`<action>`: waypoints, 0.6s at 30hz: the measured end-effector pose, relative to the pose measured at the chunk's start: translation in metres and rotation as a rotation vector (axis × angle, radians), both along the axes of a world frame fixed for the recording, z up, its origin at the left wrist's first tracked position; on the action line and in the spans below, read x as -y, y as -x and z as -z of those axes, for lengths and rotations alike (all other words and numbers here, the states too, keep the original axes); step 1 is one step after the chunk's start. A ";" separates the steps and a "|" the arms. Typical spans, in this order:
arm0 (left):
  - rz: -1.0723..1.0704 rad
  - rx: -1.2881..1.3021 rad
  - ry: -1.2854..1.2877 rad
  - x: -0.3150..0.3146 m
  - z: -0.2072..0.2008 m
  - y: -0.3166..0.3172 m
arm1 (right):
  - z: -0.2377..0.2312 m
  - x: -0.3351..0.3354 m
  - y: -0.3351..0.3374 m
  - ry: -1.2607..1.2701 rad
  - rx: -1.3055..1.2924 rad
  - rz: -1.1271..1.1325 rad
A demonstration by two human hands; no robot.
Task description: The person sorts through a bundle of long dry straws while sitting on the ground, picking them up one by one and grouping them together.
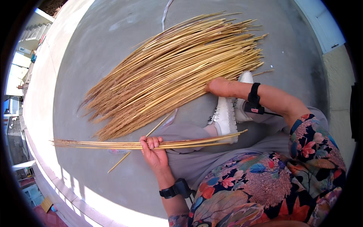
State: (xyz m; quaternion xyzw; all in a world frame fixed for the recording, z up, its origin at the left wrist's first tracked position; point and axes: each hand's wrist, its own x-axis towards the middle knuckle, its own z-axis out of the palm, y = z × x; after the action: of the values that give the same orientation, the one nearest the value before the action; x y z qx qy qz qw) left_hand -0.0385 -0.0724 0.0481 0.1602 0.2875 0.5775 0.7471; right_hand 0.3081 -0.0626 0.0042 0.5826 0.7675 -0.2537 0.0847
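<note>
A large pile of long dry stalks (pixel 181 64) with feathery brown tips lies spread on the floor, tips toward the left and thicker ends toward the right. My left hand (pixel 154 148) is wrapped around a thin bundle of the same stalks (pixel 193 143), held level across my lap, its tips at the far left. At the pile's near edge is my right hand (pixel 221 87), its fingers curled in and touching the lower stalks. Its fingertips are mostly hidden, so what they pinch cannot be made out.
A short loose stalk (pixel 118 162) lies on the grey concrete floor (pixel 87 159) beyond my left hand. My white shoes (pixel 226 115) rest close to the pile's near edge. A pale strip (pixel 165 15) extends past the pile. A pale door (pixel 321 26) stands at the right.
</note>
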 end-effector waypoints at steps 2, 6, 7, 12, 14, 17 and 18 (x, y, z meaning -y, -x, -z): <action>-0.003 -0.014 0.013 -0.002 0.000 0.000 | 0.005 0.000 -0.013 -0.059 -0.077 0.011; -0.006 -0.032 0.015 -0.001 -0.003 -0.002 | 0.003 -0.007 -0.015 -0.115 -0.138 0.054; -0.010 -0.038 0.018 0.000 -0.003 -0.001 | 0.003 -0.010 -0.016 -0.129 -0.167 0.079; 0.003 -0.046 0.020 0.002 -0.007 -0.004 | 0.015 -0.017 -0.024 -0.118 -0.191 0.138; 0.007 -0.053 0.035 0.003 -0.010 -0.004 | 0.010 -0.020 -0.021 -0.145 -0.231 0.156; 0.010 -0.055 0.042 0.002 -0.011 -0.003 | 0.008 -0.025 -0.020 -0.164 -0.251 0.171; 0.007 -0.053 0.037 0.002 -0.010 -0.002 | 0.008 -0.027 -0.019 -0.169 -0.254 0.171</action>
State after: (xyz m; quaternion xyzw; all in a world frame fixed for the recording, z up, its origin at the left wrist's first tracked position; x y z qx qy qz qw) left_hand -0.0361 -0.0744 0.0583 0.1625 0.3171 0.5652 0.7440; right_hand 0.3273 -0.0358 -0.0037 0.6141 0.7383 -0.2660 -0.0843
